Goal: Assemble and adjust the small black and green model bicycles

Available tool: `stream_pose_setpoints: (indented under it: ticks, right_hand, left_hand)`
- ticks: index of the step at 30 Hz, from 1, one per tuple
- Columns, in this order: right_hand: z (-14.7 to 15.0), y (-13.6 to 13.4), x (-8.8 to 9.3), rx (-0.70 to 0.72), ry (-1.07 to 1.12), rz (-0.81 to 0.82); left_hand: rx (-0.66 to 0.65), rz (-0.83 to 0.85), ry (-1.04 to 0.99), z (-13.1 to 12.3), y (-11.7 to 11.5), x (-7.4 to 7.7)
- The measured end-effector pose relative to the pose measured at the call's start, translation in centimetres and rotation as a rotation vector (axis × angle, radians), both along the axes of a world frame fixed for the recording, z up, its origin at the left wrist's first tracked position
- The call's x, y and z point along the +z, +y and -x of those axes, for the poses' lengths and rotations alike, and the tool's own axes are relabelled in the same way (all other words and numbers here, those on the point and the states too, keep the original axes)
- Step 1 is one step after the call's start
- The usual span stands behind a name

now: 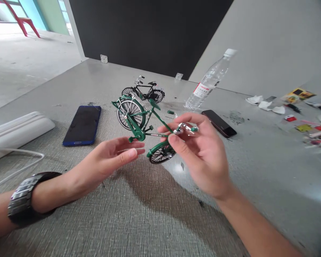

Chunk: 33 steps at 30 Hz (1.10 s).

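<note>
A green model bicycle [137, 132] is held up above the table, tilted, its front wheel low and its rear wheel toward the back left. My right hand [203, 153] grips it at the front of the frame, thumb in front, just under the silver handlebar [186, 127]. Beside the pedals and front wheel is my left hand [117, 155], its fingers and thumb apart; whether a fingertip touches the bicycle I cannot tell. Behind it a black model bicycle [147, 90] stands upright on the table.
A dark blue phone [82, 125] and a white device [18, 132] with a cable lie at left. On the right are a clear plastic bottle [210, 84], a dark phone [219, 123] and small colourful packets [305, 126]. A black panel [149, 32] rises at the back.
</note>
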State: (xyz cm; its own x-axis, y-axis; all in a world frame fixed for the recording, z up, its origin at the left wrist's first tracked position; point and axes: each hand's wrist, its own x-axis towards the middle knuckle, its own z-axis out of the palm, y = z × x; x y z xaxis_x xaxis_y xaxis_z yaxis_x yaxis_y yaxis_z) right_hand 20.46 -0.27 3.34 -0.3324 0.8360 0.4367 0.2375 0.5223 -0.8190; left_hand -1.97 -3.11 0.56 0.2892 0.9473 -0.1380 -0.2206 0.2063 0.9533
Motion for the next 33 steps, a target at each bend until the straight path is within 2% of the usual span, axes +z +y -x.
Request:
stream_pose_setpoints:
  ticks: [2, 4, 9, 15, 26, 33]
  right_hand:
    - [-0.6, 0.4, 0.4, 0.030, 0.032, 0.007]
    - [-1.0, 0.6, 0.6, 0.069, 0.053, 0.028]
    - [-1.1, 1.1, 0.2, 0.012, 0.052, 0.010]
    - [-1.2, 1.6, -0.2, -0.084, -0.002, -0.041]
    - [-1.4, 2.1, -0.7, -0.109, -0.046, -0.039]
    - [-1.3, 1.8, -0.6, -0.110, -0.044, -0.083]
  left_hand:
    - [0.117, -0.084, -0.063, 0.2, 0.4, -0.1]
    - [0.180, -0.165, -0.086, 0.4, 1.0, 0.0]
    - [0.232, -0.152, -0.058, 0.9, 1.9, 0.1]
    - [0.193, -0.158, -0.044, 0.9, 1.6, -0.1]
    - [0.190, -0.146, 0.028, 1.2, 1.7, 0.0]
    - [0.109, -0.170, 0.134, 1.4, 1.7, -0.1]
